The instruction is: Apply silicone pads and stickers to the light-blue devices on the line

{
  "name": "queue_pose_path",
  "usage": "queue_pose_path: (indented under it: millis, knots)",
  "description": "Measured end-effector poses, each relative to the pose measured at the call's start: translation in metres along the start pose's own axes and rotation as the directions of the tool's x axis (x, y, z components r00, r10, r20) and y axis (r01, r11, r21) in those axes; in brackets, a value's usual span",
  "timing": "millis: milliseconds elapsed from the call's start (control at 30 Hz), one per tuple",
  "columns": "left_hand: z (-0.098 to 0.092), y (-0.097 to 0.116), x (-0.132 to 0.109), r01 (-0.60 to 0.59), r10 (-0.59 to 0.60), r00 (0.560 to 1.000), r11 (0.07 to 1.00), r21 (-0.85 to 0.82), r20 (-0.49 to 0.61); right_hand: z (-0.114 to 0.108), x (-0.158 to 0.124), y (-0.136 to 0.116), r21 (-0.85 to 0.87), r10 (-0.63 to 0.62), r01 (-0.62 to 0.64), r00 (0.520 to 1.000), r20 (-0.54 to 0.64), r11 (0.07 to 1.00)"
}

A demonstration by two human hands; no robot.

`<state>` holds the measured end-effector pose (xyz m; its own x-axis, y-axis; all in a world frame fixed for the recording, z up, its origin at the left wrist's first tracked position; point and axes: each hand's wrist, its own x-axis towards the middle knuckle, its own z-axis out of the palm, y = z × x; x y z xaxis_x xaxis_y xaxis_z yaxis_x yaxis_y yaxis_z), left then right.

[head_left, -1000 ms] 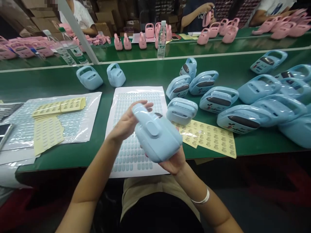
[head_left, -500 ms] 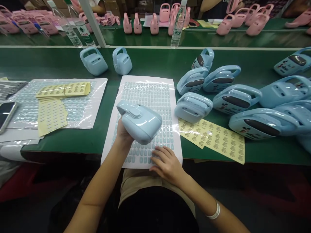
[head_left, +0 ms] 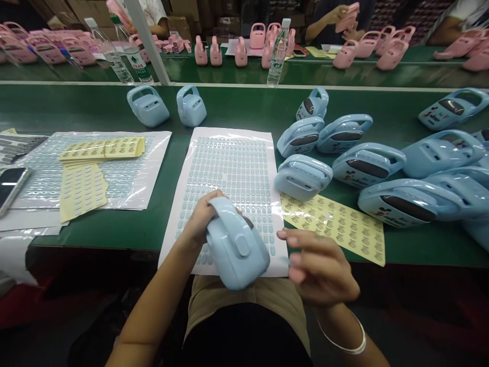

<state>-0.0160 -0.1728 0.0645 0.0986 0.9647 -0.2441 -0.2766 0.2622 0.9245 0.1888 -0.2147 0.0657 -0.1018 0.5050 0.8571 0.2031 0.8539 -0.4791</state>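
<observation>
My left hand (head_left: 201,216) is closed around the side of a glossy light-blue plastic device with a carry handle (head_left: 239,250), holding it tilted above a white sheet (head_left: 280,214). Rows of small, clear bluish stickers (head_left: 229,158) cover that sheet. Just off the sheet's lower right corner, my right hand (head_left: 321,265) is raised and blurred by motion. Its thumb and a finger seem pinched on a small bluish sticker (head_left: 283,260), while the index finger stretches out above. Part of the device's dark window shows on its far side.
More light-blue devices (head_left: 367,163) crowd the right side, beside a yellow label sheet (head_left: 347,229). Two others (head_left: 148,107) stand at the back. Left lie sticker sheets (head_left: 153,168), yellow labels (head_left: 84,188) and a phone (head_left: 10,186). Bottles (head_left: 278,53), pink devices and co-workers are beyond.
My left hand has lowered and turned the device, so its handle now slants toward me. My right hand has lifted off the sheet's lower edge and moved right.
</observation>
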Motion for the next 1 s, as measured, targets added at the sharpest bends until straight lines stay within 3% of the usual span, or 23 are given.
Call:
queue_pose_path:
  millis: [67,133,333,700,900,1000]
  knots:
    - [0.004,-0.004,0.001,0.039,-0.039,0.999,0.999,-0.018,0.008,0.0,0.011,-0.008,-0.044,-0.19,0.194,0.979,0.072,0.98]
    - [0.008,-0.007,0.001,0.051,-0.051,0.999,0.999,-0.007,0.015,0.003,0.017,-0.014,-0.099,-0.27,0.284,0.954,0.133,0.954]
    - [0.011,-0.005,-0.004,0.073,-0.074,0.996,0.997,0.024,0.042,0.006,0.016,-0.021,-0.161,-0.124,0.156,0.973,0.193,0.975]
    - [0.008,-0.004,-0.005,0.059,-0.06,0.998,0.997,0.059,0.024,0.008,0.011,-0.022,-0.241,-0.166,0.213,0.965,0.203,0.947]
    - [0.007,-0.001,-0.004,0.08,-0.082,0.996,0.995,0.064,0.028,0.012,0.011,-0.015,-0.146,-0.173,0.194,0.974,0.147,0.97]
    - [0.008,0.002,-0.006,0.113,-0.116,0.992,0.992,0.059,0.046,0.01,0.016,-0.015,-0.063,-0.144,0.16,0.967,0.208,0.985]
